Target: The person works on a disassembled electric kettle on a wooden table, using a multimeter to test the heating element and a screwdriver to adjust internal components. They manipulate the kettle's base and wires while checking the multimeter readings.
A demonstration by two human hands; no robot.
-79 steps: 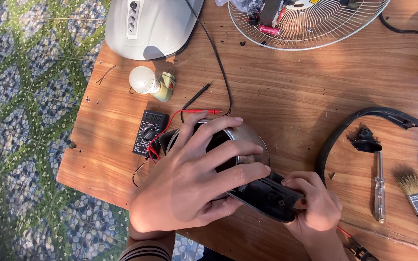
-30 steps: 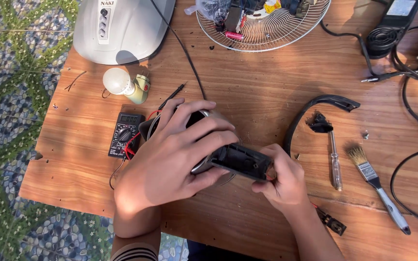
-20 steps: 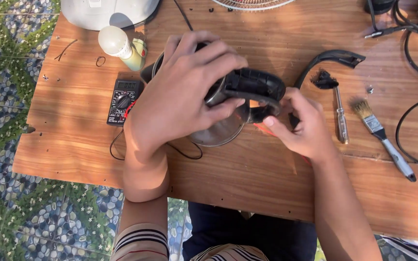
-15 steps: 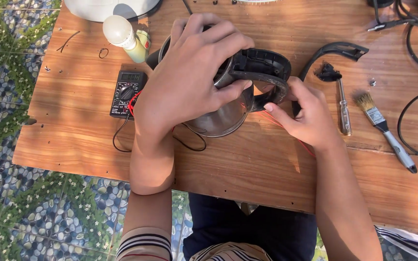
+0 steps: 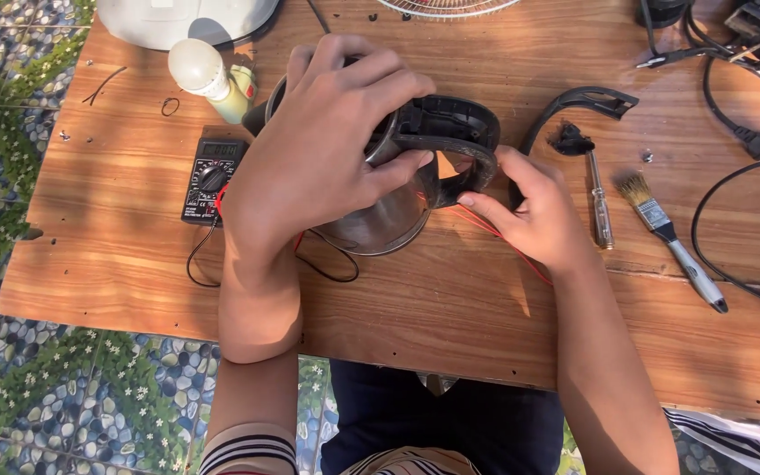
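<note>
Steel electric kettle with black plastic handle (image 5: 380, 220) lying on the wooden table (image 5: 503, 308), between both hands. Left hand (image 5: 323, 149) spread over kettle body, gripping it. Right hand (image 5: 534, 207) pinching the handle's lower end. Nearby: one black multimeter (image 5: 211, 179), one screwdriver (image 5: 600, 207), one paintbrush (image 5: 666, 233).

The kettle (image 5: 378, 220) has a shiny silver body and a black handle (image 5: 455, 141), and it stands on a table (image 5: 116, 255) of warm brown wood with darker grain stripes. Beside it lie a black meter (image 5: 211, 176) with red and black wires (image 5: 485, 230), a white bulb (image 5: 197, 69) on a pale green base, a brush (image 5: 661, 224) with tan bristles and a white handle, a black curved piece (image 5: 573, 104) and black cables (image 5: 741, 141). The floor (image 5: 10, 396) shows blue and grey pebbles crossed by green bands with small white flowers, and the sleeve (image 5: 239, 453) is striped white and dark.
</note>
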